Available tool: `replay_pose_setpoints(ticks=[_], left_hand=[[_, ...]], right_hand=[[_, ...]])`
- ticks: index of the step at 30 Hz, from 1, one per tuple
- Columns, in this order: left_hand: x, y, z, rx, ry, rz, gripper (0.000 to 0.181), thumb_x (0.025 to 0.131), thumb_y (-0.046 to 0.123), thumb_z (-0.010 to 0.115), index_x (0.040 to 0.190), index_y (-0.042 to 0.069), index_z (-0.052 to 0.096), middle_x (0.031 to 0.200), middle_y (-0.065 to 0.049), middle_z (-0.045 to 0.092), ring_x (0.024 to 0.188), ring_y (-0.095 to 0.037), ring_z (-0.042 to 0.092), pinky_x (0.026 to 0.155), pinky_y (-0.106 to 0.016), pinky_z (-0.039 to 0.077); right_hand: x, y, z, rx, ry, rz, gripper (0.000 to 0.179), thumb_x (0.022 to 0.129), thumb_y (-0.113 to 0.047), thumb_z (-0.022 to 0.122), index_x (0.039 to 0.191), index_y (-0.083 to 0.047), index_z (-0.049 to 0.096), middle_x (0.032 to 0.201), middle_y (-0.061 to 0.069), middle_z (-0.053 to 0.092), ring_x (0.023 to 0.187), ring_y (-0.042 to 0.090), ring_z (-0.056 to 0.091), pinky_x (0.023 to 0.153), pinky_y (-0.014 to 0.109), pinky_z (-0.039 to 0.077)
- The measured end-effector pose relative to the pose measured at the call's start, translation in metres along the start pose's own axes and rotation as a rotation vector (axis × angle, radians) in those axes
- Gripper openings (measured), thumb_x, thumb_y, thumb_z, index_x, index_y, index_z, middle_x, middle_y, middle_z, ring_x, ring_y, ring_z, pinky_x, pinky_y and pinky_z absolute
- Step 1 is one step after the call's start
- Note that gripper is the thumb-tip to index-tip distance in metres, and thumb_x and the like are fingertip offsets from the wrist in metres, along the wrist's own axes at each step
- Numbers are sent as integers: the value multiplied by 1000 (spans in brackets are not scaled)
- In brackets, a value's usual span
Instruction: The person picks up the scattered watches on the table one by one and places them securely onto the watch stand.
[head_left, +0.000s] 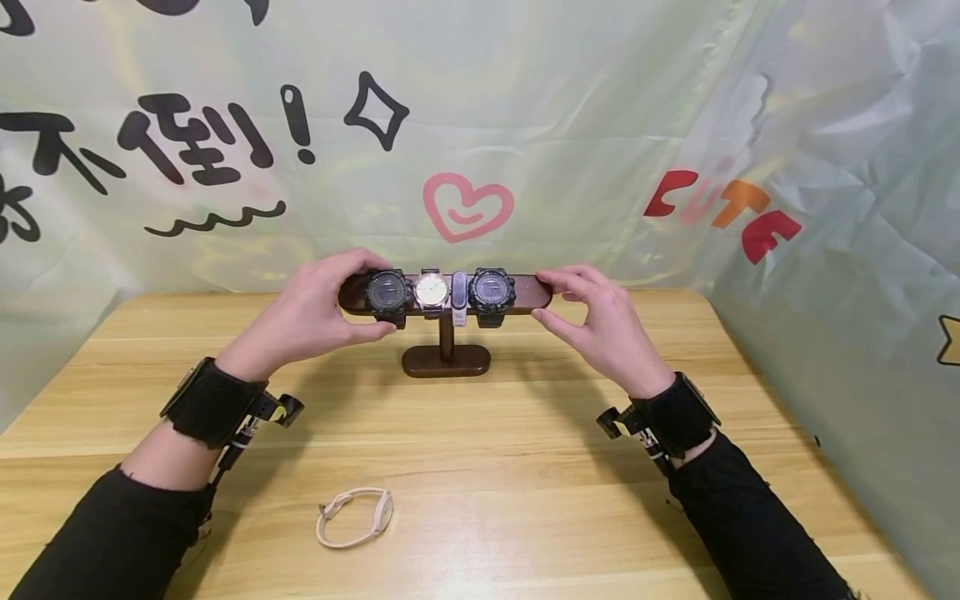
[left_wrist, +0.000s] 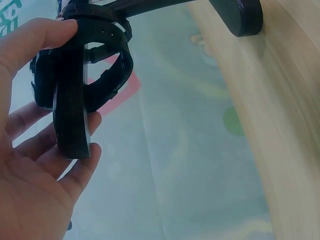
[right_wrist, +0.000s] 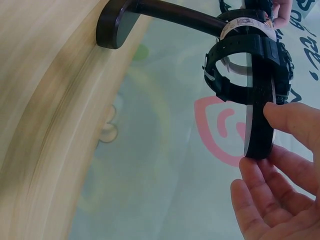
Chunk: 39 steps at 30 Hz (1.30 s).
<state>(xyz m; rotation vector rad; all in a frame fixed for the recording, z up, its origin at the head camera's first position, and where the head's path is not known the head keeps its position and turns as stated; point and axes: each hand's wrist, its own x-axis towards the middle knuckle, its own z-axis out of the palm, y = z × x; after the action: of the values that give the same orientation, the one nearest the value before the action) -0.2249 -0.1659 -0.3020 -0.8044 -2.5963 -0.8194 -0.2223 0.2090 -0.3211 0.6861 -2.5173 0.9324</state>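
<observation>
A dark wooden watch stand (head_left: 447,333) carries several watches along its crossbar. My left hand (head_left: 330,304) grips the bar's left end, its thumb against the strap of a black digital watch (head_left: 388,291) and its fingers around the back. My right hand (head_left: 600,325) holds the opposite end (right_wrist: 261,125) between thumb and fingers, near a second black watch (head_left: 492,288). Between the black watches sit a gold-faced watch (head_left: 431,290) and a slim fitness band (head_left: 459,296) with a pale strap. The straps loop under the bar in both wrist views.
A white-strapped watch (head_left: 355,518) lies on the wooden table (head_left: 480,467) at the front, left of centre. Behind the stand hangs a pale printed cloth (head_left: 570,150) with lettering and a pink heart; it continues along the right side.
</observation>
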Motion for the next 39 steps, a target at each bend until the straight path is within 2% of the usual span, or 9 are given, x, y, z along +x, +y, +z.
replay_pose_setpoints(ticks=[11, 17, 25, 32, 39], left_hand=[[1, -1, -1, 7, -2, 13, 63, 77, 19, 98, 132, 16, 68, 124, -1, 75, 100, -16, 71, 86, -37, 59], [0, -1, -1, 16, -6, 12, 65, 77, 18, 97, 135, 16, 67, 125, -2, 74, 99, -16, 69, 85, -36, 58], [-1, -1, 0, 4, -21, 3, 66, 79, 19, 96, 138, 17, 65, 128, -3, 73, 102, -18, 69, 88, -40, 58], [-2, -2, 1, -9, -18, 1, 65, 81, 20, 96, 138, 19, 65, 128, -2, 72, 99, -15, 69, 85, -36, 59], [-5, -3, 2, -12, -1, 10, 68, 81, 20, 96, 141, 18, 64, 131, -3, 71, 104, -19, 67, 87, -39, 56]], right_hand=[[0, -1, 0, 18, -7, 6, 44, 97, -18, 82, 139, -8, 71, 132, 12, 69, 117, 29, 67, 102, 52, 58], [0, -1, 0, 20, -6, 4, 44, 97, -18, 82, 138, -9, 72, 132, 11, 69, 116, 29, 68, 101, 51, 59], [0, 0, 0, 28, -8, 0, 44, 97, -18, 82, 139, -9, 72, 133, 11, 69, 117, 33, 68, 102, 51, 58], [0, 0, 0, 21, -4, 1, 44, 97, -18, 82, 138, -9, 72, 132, 11, 69, 116, 31, 68, 100, 50, 58], [-1, 0, 0, 26, -5, 0, 44, 96, -18, 83, 138, -8, 72, 131, 11, 69, 116, 32, 68, 99, 49, 57]])
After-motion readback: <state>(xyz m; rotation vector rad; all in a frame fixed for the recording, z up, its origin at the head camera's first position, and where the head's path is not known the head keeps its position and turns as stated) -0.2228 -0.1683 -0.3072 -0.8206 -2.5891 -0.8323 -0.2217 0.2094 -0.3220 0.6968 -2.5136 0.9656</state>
